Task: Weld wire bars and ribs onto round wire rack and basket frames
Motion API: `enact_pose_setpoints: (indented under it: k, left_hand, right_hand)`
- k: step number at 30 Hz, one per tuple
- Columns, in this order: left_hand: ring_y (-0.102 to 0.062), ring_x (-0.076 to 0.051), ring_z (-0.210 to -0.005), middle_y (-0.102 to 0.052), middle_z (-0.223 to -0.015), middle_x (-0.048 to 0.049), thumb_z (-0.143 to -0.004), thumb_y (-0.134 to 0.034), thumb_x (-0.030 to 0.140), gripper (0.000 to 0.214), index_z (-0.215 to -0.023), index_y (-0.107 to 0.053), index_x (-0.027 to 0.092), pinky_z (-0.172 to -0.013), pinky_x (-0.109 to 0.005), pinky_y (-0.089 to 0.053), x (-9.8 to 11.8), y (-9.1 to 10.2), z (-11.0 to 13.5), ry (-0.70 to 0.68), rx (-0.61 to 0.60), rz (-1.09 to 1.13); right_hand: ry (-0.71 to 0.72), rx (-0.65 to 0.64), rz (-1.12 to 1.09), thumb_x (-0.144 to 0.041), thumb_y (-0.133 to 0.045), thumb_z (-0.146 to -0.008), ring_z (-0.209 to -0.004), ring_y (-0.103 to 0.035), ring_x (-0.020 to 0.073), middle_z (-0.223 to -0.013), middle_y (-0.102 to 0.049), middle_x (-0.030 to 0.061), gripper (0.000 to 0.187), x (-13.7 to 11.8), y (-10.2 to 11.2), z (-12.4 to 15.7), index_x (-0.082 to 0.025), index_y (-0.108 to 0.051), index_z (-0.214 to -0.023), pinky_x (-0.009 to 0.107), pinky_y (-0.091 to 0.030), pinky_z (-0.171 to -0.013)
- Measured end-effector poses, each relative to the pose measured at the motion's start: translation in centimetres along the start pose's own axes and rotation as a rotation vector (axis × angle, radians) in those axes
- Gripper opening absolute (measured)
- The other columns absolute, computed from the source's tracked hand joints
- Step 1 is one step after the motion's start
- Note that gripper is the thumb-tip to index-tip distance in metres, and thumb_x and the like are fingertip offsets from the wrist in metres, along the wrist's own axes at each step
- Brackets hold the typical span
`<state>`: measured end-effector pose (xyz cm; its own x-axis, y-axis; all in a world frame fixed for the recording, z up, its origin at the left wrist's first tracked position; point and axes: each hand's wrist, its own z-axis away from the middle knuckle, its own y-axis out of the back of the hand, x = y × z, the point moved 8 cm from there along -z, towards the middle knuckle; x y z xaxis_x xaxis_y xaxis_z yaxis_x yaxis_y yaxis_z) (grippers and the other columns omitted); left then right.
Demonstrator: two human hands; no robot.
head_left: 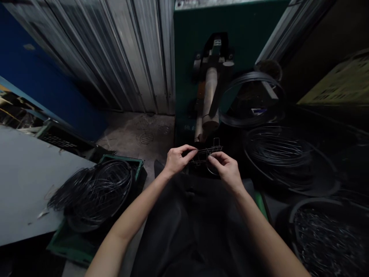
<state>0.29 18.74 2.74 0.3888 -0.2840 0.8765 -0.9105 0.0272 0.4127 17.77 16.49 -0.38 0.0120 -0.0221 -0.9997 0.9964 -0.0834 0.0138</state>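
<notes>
Over there, a small wire frame (204, 151) hangs between the person's two hands, just before the machine's thick metal cylinder (210, 98). The left hand (181, 158) pinches one end; the right hand (226, 168) pinches nearer the other.

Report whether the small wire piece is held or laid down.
Held: the wire piece is pinched by the left hand and the right hand at once.
</notes>
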Motion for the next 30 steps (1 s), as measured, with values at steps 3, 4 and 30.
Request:
enact_pose_setpoints:
  k: [3, 4, 30]
  left_hand:
    - [-0.067, -0.015, -0.081, -0.074, -0.087, 0.0002, -0.083, -0.06, 0.038, 0.022, -0.089, -0.073, 0.022, -0.071, -0.021, -0.049, 0.2, 0.1, 0.0, 0.0, -0.008, -0.004]
    - [-0.067, -0.015, -0.081, -0.074, -0.088, 0.0004, -0.083, -0.06, 0.038, 0.021, -0.089, -0.073, 0.023, -0.072, -0.021, -0.049, 0.2, 0.1, 0.0, 0.004, -0.006, -0.003]
    - [-0.065, -0.013, -0.07, -0.073, -0.08, -0.001, -0.08, -0.063, 0.041, 0.025, -0.087, -0.073, 0.02, -0.064, -0.021, -0.047, -1.5, -0.2, -0.8, -0.04, 0.027, 0.052]
  right_hand:
    - [-0.001, 0.01, 0.024, -0.049, -0.072, -0.065, -0.065, -0.058, 0.0156, -0.071, -0.062, 0.0018, 0.034, -0.3, 0.0, 0.1, -0.018, -0.062, -0.075, 0.03, -0.05, -0.064]
    - [0.002, 0.013, 0.032, -0.05, -0.071, -0.064, -0.065, -0.059, 0.016, -0.071, -0.062, 0.002, 0.035, -0.4, 0.0, 0.1, -0.018, -0.062, -0.074, 0.03, -0.05, -0.064]
    - [0.253, 0.027, 0.289, -0.048, -0.061, -0.079, -0.066, -0.059, 0.016, -0.075, -0.064, 0.0026, 0.029, 0.2, -0.5, -0.4, -0.019, -0.062, -0.083, 0.029, -0.047, -0.065]
